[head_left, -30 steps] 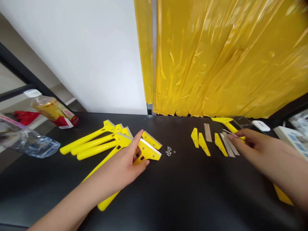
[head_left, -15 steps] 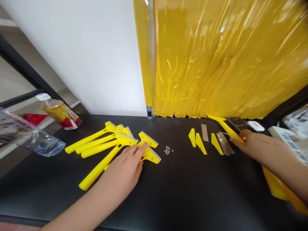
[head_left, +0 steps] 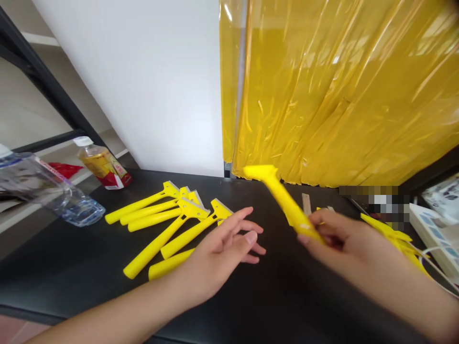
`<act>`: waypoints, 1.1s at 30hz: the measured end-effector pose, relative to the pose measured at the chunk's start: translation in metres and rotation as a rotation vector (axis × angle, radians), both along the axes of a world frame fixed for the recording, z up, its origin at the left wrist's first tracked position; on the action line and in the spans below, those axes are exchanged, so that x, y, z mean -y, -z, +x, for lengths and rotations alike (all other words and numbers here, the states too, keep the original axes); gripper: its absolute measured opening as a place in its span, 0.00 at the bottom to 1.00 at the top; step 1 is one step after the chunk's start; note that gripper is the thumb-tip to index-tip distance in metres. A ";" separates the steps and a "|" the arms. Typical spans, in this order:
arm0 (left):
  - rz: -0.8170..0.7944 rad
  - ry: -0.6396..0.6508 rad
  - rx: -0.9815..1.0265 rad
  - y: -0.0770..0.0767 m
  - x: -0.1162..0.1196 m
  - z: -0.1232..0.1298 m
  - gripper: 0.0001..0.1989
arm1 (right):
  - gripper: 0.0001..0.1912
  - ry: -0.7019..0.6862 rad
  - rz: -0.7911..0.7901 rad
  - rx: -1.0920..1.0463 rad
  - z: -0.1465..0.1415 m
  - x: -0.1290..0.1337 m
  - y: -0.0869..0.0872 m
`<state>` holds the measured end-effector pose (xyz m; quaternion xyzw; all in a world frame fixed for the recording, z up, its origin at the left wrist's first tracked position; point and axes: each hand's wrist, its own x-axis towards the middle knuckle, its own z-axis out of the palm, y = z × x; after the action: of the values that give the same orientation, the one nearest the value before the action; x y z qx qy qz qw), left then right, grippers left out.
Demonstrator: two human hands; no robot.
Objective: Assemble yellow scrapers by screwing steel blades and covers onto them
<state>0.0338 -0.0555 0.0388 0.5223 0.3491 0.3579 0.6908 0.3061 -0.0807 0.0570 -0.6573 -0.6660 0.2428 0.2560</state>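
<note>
My right hand (head_left: 344, 234) grips a yellow scraper handle (head_left: 281, 198) by its lower end, raised off the black table with the wide head pointing up and left. My left hand (head_left: 229, 248) is held over the table, empty, its fingers spread toward the handle. Beside it on the left lie several yellow scrapers (head_left: 158, 239) with metal blades, some overlapping. A metal blade (head_left: 306, 204) lies behind the raised handle. The small nuts seen before are hidden now, as are most of the loose yellow plates, behind my hands and the handle.
A clear plastic bottle (head_left: 68, 196) and a drink bottle with a white cap (head_left: 103, 165) lean at the left. Yellow pieces (head_left: 389, 231) and a white box (head_left: 432, 234) lie beyond my right arm. Yellow film (head_left: 304, 95) and a white panel (head_left: 143, 86) stand behind the table.
My right hand has picked up the yellow handle and brought it left toward the middle. My left hand has let go of the scraper and moved slightly right, fingers opening.
</note>
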 end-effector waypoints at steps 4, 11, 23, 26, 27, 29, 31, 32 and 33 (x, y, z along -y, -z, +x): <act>-0.164 -0.202 0.213 0.001 -0.003 0.013 0.27 | 0.09 -0.264 -0.038 0.102 -0.061 0.011 0.013; -0.235 -0.246 0.152 0.005 -0.018 0.000 0.19 | 0.12 -0.176 0.151 0.262 -0.029 -0.029 0.028; -0.388 0.061 0.074 0.022 -0.014 -0.005 0.23 | 0.15 -0.151 0.079 0.516 -0.001 -0.051 0.063; -0.407 0.078 0.059 0.027 -0.011 -0.005 0.20 | 0.16 -0.120 0.043 0.637 -0.005 -0.051 0.061; -0.406 0.076 0.057 0.028 -0.010 -0.004 0.19 | 0.18 -0.066 0.045 0.683 -0.007 -0.051 0.061; -0.403 0.067 0.057 0.030 -0.009 -0.003 0.16 | 0.22 0.019 0.042 0.723 -0.012 -0.052 0.063; -0.399 0.062 0.065 0.030 -0.009 -0.002 0.14 | 0.20 0.032 0.018 0.690 -0.016 -0.053 0.064; -0.397 0.068 0.068 0.030 -0.009 -0.001 0.13 | 0.18 0.022 0.002 0.665 -0.017 -0.054 0.065; -0.393 0.074 0.069 0.030 -0.009 -0.001 0.12 | 0.14 0.007 -0.014 0.641 -0.017 -0.056 0.065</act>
<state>0.0328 -0.0463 0.0091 0.3774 0.3690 0.2748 0.8037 0.2895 -0.0249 -0.0078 -0.7043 -0.7088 0.0270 0.0295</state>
